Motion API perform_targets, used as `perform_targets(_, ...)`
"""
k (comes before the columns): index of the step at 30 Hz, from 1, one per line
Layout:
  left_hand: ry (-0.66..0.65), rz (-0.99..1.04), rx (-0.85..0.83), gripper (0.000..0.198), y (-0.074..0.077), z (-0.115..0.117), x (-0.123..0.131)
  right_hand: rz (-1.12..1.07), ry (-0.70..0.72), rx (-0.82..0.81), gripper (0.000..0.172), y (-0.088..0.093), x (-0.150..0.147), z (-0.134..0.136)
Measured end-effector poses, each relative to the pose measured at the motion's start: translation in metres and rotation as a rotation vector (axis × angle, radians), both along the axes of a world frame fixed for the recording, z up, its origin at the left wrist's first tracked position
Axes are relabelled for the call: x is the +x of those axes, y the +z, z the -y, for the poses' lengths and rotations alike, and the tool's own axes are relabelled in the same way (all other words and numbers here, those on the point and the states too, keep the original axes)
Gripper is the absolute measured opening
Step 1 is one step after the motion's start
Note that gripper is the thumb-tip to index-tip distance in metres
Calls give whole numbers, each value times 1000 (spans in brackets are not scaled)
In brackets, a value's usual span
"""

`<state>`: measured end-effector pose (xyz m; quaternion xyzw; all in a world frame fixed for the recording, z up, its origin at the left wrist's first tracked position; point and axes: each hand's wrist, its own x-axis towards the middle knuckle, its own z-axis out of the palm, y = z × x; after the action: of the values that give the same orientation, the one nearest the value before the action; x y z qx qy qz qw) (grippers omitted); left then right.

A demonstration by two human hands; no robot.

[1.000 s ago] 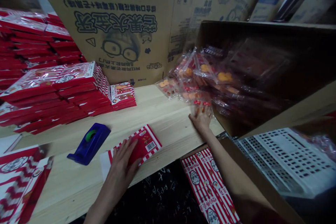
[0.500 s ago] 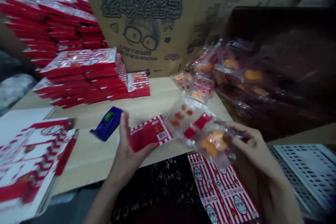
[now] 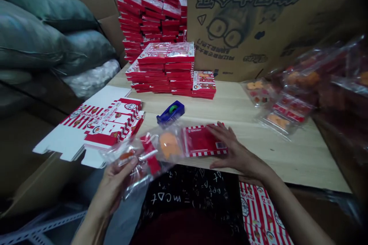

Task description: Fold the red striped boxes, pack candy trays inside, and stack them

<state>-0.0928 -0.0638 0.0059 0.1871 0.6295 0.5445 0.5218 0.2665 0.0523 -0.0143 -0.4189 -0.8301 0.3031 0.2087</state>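
Observation:
Gripped in my left hand (image 3: pixel 117 182) is a clear plastic packet (image 3: pixel 148 157) with an orange piece and red parts inside, tilted above the table's front edge. My right hand (image 3: pixel 234 151) has its fingers spread at the right end of a flat red box (image 3: pixel 205 140) with striped edges; fingertips rest on or just over it. Behind the packet stands a blue tape dispenser (image 3: pixel 171 112) with a green core. Other clear packets (image 3: pixel 277 120) lie at the right of the table.
Red boxes (image 3: pixel 166 67) are stacked at the back beside a large cardboard carton (image 3: pixel 230 26). Flat printed box blanks (image 3: pixel 100 122) lie at the left. Striped red-and-white boxes (image 3: pixel 261 214) are below the front edge, and full sacks (image 3: pixel 51 7) at far left.
The view has turned left. The clear packet has passed from my right hand to my left hand and now sits left of the red box. My right hand has moved to the box.

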Motion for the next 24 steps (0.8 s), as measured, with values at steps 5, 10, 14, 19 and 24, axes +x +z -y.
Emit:
perform_targets(5,199,-160,159,55,-18,-23,13,470,150,-9,136,-28,-41,-45)
perform_targets(10,125,-223,103,57,-45,-24,28,457,121,44,130,-52,-42,-49)
perform_targets(14,-87,-32,-27,53,-54,-15,13,406,105,102,128,-55,-36,-41)
perform_targets(19,-394,-8,-52,41,-55,-25,-13,371,155,110,133,-58,-34,-37)
perform_targets(24,-612,-5,-49,45,-53,-49,-28,392,184,90,128,-56,-34,-36)
